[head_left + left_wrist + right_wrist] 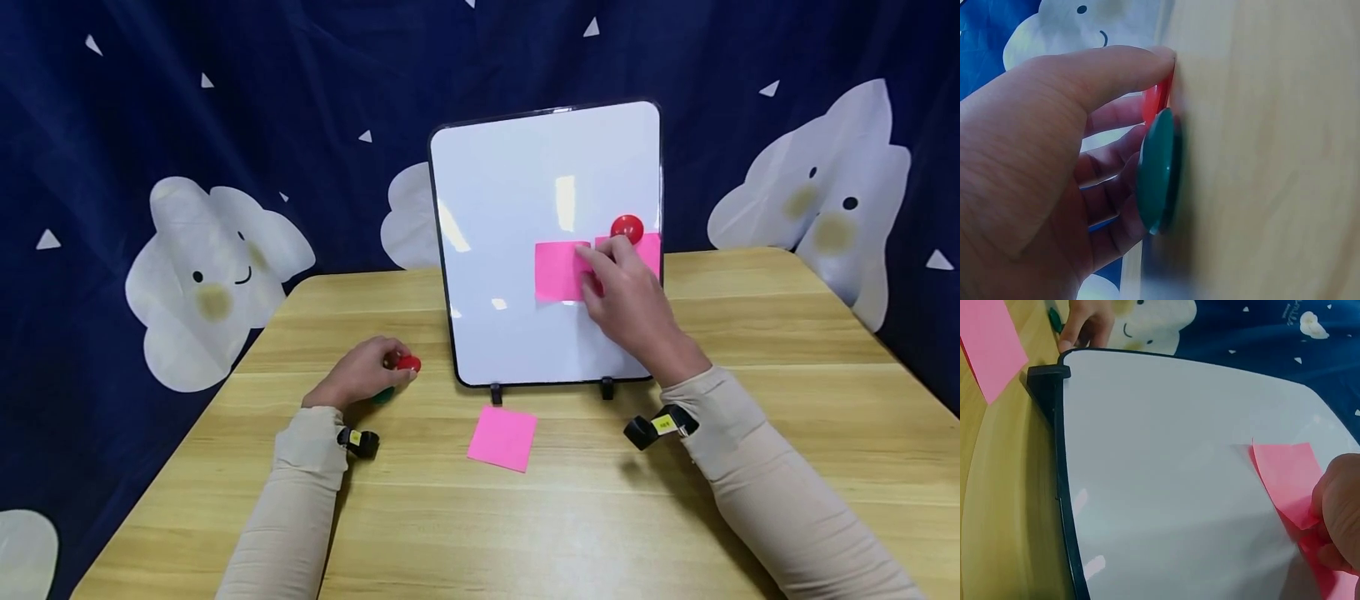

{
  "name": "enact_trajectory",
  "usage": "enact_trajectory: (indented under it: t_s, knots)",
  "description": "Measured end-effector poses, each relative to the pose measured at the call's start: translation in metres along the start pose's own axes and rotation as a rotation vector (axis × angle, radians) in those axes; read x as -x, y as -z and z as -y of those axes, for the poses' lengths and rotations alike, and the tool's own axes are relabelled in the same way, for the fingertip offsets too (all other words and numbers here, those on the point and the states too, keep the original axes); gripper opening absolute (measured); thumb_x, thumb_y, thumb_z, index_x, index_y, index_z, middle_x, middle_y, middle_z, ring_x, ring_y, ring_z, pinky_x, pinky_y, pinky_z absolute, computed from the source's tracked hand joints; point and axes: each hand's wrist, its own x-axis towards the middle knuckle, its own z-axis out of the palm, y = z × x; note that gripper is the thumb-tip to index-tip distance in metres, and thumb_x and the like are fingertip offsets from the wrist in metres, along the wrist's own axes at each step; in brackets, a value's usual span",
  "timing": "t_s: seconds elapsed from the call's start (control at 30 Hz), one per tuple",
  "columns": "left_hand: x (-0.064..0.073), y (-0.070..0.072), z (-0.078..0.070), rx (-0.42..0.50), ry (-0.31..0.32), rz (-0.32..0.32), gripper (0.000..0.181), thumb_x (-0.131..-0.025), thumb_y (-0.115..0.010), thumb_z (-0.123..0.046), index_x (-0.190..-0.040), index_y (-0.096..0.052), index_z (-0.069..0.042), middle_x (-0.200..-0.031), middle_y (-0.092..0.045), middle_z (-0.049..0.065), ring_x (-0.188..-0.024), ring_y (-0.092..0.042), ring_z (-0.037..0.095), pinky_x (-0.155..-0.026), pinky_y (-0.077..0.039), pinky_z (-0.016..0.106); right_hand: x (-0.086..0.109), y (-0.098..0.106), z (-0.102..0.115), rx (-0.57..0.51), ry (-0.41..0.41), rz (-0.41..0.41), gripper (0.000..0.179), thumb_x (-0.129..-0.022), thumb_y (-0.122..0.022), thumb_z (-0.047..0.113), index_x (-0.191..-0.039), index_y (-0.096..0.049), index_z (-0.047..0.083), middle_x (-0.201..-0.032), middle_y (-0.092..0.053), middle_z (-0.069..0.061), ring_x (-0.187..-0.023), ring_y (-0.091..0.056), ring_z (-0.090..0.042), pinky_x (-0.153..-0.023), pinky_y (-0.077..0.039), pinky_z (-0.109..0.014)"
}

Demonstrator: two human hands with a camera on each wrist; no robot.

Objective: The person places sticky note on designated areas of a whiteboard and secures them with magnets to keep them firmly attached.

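Observation:
A whiteboard (502, 183) with a black frame stands upright on the table. My right hand (633, 304) pinches the right edge of a pink sticky note (555, 271) in front of the board's face. In the right wrist view, that note's left edge curls outward. Another pink sticky note (651, 252) is on the board at the right, partly hidden by the hand, with a round red magnet (627, 227) at its top. Low over the table, left of the board, my left hand (360, 371) grips a second red magnet (409, 363) between thumb and fingers. A green magnet (1157, 175) lies beneath that palm.
On the table in front of the board lies a loose pink sticky note (504, 439). Two black feet (607, 388) support the board's lower edge. Behind the wooden table (570, 525) hangs a dark blue curtain (300, 100) with white cloud shapes.

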Motion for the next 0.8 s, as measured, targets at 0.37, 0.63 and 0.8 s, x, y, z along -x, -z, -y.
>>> enact_trajectory:
  t_s: [0.37,0.63,0.8]
  knots:
    - [-0.0004,-0.0021,-0.0002,-0.015,0.014,-0.014,0.034,-0.09,-0.075,-0.03,-0.118,-0.069,-0.011,-0.106,-0.064,0.007,-0.092,-0.057,0.024,-0.081,-0.05,0.04,0.0029,-0.0012,-0.0059,0.018,0.01,-0.013,0.045,-0.084,-0.073,-0.005,-0.128,-0.066,0.001,-0.101,-0.051,-0.02,-0.085,-0.057,-0.03,-0.072,-0.055,-0.043]
    - [-0.0004,-0.0024,0.0006,-0.014,0.008,-0.021,0.035,-0.09,-0.075,-0.028,-0.119,-0.069,-0.01,-0.106,-0.064,0.007,-0.092,-0.058,0.024,-0.081,-0.051,0.04,0.0023,-0.0017,-0.0057,0.049,0.004,-0.012,0.043,-0.085,-0.075,0.0,-0.127,-0.067,0.004,-0.098,-0.05,-0.019,-0.08,-0.057,-0.03,-0.07,-0.055,-0.042]
    - [0.0006,-0.0022,-0.0007,-0.019,0.001,-0.031,0.036,-0.089,-0.076,-0.028,-0.119,-0.069,-0.009,-0.107,-0.064,0.007,-0.092,-0.058,0.023,-0.082,-0.051,0.04,0.0019,-0.0013,-0.0049,0.054,-0.003,-0.014,0.042,-0.085,-0.075,0.001,-0.127,-0.068,0.004,-0.096,-0.049,-0.018,-0.077,-0.056,-0.029,-0.066,-0.054,-0.041]
